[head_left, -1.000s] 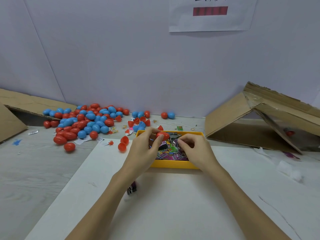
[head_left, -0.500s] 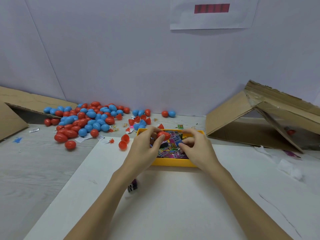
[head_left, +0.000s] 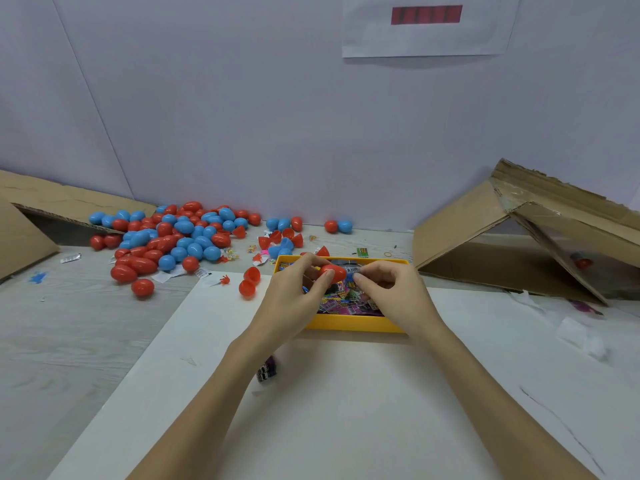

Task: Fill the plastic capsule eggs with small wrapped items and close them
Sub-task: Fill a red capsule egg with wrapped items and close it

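Observation:
Over the yellow tray (head_left: 353, 323) of small wrapped items, my left hand (head_left: 296, 296) pinches a red egg half (head_left: 333, 273) between thumb and fingers. My right hand (head_left: 394, 296) pinches a small wrapped item (head_left: 354, 270) right at the red half's open side. The tray holds several colourful packets (head_left: 343, 299). An open red egg (head_left: 250, 281) lies on the white board left of the tray. A heap of closed red and blue eggs (head_left: 176, 237) covers the table at the back left.
A tilted cardboard box (head_left: 512, 244) stands at the right, another cardboard piece (head_left: 24, 223) at the far left. Loose egg halves (head_left: 280, 240) and wrappers lie behind the tray. A small dark packet (head_left: 266, 370) lies under my left forearm on the white board (head_left: 346, 410).
My right hand has lifted a wrapped item out of the tray and brought it up to the red egg half in my left hand.

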`<move>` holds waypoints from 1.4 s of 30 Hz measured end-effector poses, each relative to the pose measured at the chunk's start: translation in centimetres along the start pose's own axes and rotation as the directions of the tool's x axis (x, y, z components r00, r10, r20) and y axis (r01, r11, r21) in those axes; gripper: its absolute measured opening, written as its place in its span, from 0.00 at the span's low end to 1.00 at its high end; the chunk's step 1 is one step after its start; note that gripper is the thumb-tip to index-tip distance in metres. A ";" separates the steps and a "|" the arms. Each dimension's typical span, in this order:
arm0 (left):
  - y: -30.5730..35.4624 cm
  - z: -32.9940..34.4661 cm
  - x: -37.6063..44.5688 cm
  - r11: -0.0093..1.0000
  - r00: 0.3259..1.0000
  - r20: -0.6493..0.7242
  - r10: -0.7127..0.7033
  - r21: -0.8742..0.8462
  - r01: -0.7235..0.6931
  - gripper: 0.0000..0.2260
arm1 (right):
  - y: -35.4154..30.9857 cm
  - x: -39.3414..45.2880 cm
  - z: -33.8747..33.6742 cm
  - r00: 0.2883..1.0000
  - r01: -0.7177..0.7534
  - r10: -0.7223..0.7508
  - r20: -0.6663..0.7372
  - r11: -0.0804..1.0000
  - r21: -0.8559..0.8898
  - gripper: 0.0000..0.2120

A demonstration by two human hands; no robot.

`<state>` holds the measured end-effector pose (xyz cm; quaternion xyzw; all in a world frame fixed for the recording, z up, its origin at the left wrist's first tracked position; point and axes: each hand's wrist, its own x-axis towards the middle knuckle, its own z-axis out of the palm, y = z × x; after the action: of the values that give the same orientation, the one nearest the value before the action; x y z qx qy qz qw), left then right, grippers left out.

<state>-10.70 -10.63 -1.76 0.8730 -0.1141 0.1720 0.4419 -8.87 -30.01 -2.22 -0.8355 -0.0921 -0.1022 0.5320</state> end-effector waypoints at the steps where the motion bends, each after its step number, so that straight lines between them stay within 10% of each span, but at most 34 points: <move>1: 0.0 0.0 0.0 1.000 1.000 0.002 -0.002 -0.005 0.002 0.10 | 0.1 0.0 0.0 1.000 -0.005 0.005 -0.001 1.000 0.019 0.06; 42: 0.8 -0.3 -0.3 0.997 1.000 0.004 0.009 -0.079 -0.008 0.09 | -0.9 -0.5 0.3 0.994 0.035 -0.040 0.098 0.998 0.059 0.13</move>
<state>-11.27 -10.81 -1.11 0.8546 -0.1256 0.1673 0.4752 -9.55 -29.43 -1.72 -0.8221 -0.1369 -0.0680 0.5484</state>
